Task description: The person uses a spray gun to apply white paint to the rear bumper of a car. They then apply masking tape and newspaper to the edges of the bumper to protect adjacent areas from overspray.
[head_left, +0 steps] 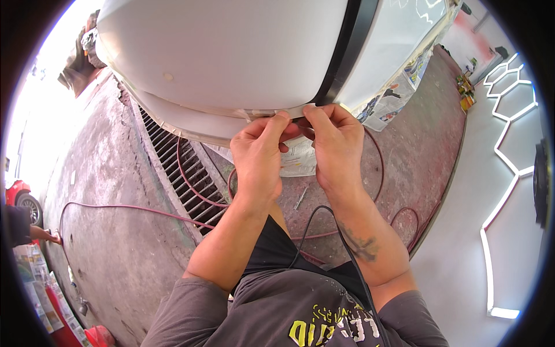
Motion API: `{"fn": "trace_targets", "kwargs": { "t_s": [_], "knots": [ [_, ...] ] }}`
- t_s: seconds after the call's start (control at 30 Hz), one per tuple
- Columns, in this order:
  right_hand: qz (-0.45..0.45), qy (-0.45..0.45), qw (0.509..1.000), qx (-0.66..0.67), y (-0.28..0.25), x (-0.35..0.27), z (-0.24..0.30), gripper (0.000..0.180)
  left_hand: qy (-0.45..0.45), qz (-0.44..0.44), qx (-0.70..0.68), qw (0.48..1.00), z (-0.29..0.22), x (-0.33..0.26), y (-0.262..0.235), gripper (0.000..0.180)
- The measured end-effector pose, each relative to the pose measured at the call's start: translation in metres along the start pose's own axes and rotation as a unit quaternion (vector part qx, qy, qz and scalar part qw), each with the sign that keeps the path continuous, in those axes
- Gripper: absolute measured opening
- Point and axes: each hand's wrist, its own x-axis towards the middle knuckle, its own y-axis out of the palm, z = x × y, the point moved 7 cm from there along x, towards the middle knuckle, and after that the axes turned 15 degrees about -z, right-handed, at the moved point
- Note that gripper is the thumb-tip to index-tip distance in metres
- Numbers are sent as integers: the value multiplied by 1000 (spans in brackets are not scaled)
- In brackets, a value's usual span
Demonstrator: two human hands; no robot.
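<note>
Tape [296, 110] at the lower edge of the white panel [231, 52] is pinched in both the left hand [259, 153] and right hand [339, 151]. Printed paper [300, 157] hangs below; yellow-and-white lettering [298, 333] marks the shirt [254, 306], and a red hose [130, 208] crosses the grate [176, 159].

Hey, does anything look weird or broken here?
Yes, two things. The concrete floor looks ragged and cracked left of the drain grate, where you'd expect a neat edge. And a small yellowish spot stands out on the plain white panel; I can't tell what it is.
</note>
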Motion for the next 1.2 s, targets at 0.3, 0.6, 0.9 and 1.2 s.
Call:
{"fn": "trace_targets", "kwargs": {
  "t_s": [0.3,0.6,0.9,1.2],
  "knots": [
    [8,-1,1000,-26,1,1,0,18,19,-5,0,1000,-1,1,0,24],
    [-4,-15,1000,-4,2,-1,1,20,47,-22,26,998,-2,1,-1,21],
    [-7,-101,992,-77,-2,4,3,29,87,-68,70,991,-10,1,-3,20],
    [31,-114,989,-92,-4,6,3,31,78,-68,86,991,-15,-3,-6,19]
  ]
}}
